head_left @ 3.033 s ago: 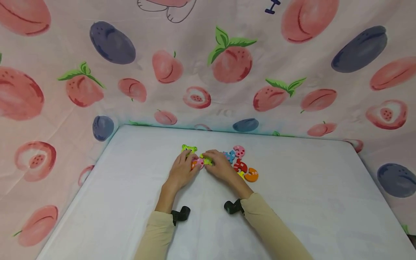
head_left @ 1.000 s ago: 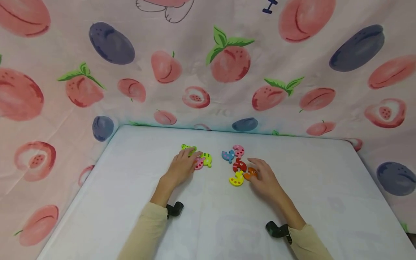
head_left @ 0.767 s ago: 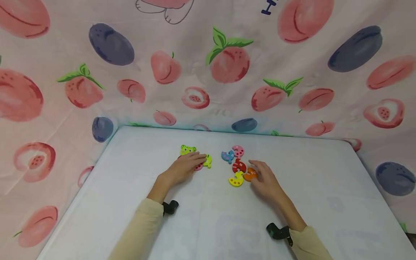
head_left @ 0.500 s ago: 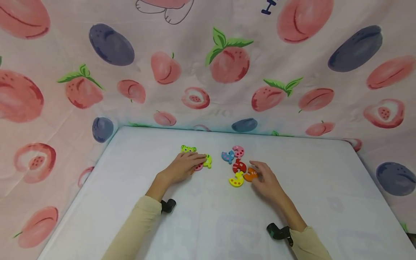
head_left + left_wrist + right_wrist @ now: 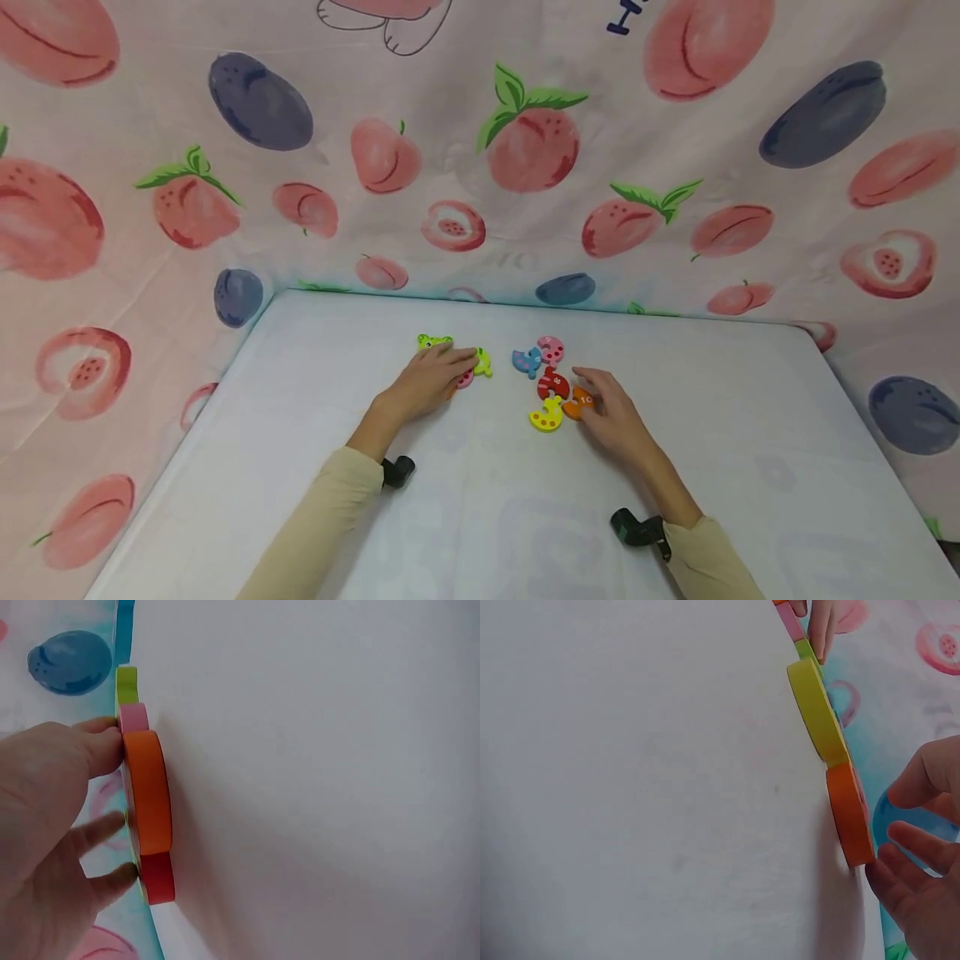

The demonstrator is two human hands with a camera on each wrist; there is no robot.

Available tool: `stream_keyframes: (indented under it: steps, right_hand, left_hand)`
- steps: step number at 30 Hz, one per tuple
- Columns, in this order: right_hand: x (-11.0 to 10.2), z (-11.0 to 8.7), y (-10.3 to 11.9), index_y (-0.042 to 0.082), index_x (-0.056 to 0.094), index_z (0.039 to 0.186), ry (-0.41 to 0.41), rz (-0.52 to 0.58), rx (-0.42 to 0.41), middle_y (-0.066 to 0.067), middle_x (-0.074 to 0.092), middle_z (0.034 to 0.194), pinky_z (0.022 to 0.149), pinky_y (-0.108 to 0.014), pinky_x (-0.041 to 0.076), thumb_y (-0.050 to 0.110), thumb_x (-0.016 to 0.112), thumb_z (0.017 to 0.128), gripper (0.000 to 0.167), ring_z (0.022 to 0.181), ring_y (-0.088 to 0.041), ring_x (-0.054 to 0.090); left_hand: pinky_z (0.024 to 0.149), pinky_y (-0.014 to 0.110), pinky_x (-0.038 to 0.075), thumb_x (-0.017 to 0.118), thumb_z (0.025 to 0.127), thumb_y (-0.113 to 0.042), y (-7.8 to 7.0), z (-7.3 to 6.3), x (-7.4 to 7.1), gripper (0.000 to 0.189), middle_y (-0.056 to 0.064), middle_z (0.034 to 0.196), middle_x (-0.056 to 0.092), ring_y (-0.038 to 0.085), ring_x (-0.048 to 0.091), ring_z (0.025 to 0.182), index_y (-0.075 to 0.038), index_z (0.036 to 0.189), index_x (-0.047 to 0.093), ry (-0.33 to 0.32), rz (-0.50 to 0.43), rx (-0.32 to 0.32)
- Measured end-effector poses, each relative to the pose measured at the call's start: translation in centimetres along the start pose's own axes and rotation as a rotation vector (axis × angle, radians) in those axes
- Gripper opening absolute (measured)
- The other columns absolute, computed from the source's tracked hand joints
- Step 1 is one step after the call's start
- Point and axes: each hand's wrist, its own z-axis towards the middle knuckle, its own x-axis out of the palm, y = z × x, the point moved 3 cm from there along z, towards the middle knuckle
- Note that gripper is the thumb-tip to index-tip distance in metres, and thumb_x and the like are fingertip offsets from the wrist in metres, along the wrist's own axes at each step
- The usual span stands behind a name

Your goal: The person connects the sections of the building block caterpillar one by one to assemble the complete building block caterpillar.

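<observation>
My left hand [image 5: 426, 379] rests over a cluster of small painted animal-shaped number pieces, fingertips on their tops. A green frog-faced piece [image 5: 433, 340], a green striped piece [image 5: 483, 363] and a pink piece [image 5: 466, 380] show around it. In the left wrist view an orange piece [image 5: 150, 793] stands out at the cluster's near side, with a red piece [image 5: 158, 878] beside it; the rest is hidden by the hand. My right hand [image 5: 618, 417] has loosely bent fingers and grips nothing, its fingertips right at the edge of another orange piece [image 5: 578, 403] marked 10.
Joined near that orange piece are a yellow spotted piece [image 5: 547, 417], a red piece [image 5: 552, 384], a blue piece [image 5: 526, 362] and a pink spotted piece [image 5: 551, 348]. All lie on a white-covered table [image 5: 480, 517]. A fruit-print cloth [image 5: 525, 233] hangs behind.
Since three seconds ago, my right hand has left the left cluster and moved right beside the orange piece. Lately the left cluster has turned slightly under my left hand, its green striped piece shifting away.
</observation>
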Motion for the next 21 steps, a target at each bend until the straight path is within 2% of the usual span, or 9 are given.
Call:
stream_keyframes:
  steps: [8, 15, 21]
  right_hand:
    - [0.2, 0.7, 0.5, 0.009, 0.046, 0.141, -0.006, -0.005, 0.009, -0.016, 0.044, 0.144, 0.1, -0.051, 0.049, 0.0, 0.053, 0.089, 0.052, 0.128, -0.036, 0.049]
    - [0.3, 1.0, 0.4, 0.007, 0.046, 0.14, -0.001, -0.007, 0.016, -0.017, 0.044, 0.144, 0.102, -0.051, 0.047, 0.0, 0.053, 0.09, 0.052, 0.131, -0.037, 0.047]
    - [0.4, 2.0, 1.0, 0.007, 0.046, 0.14, 0.013, -0.036, -0.022, -0.015, 0.045, 0.144, 0.104, -0.052, 0.045, 0.001, 0.055, 0.089, 0.052, 0.134, -0.036, 0.043]
  left_hand:
    - [0.111, 0.064, 0.03, 0.051, 0.101, -0.021, -0.7, 0.9, -0.2, 0.046, -0.003, 0.155, 0.038, 0.051, 0.03, 0.141, -0.023, 0.146, 0.045, 0.042, 0.05, -0.108]
    - [0.114, 0.06, 0.028, 0.053, 0.099, -0.021, -0.6, 1.0, -0.4, 0.056, -0.007, 0.16, 0.027, 0.042, 0.024, 0.146, -0.03, 0.151, 0.035, 0.148, 0.091, -0.174]
    - [0.114, 0.06, 0.028, 0.052, 0.1, -0.026, -0.4, 1.0, -0.5, 0.057, -0.005, 0.161, 0.026, 0.038, 0.025, 0.147, -0.032, 0.152, 0.031, 0.164, 0.132, -0.166]
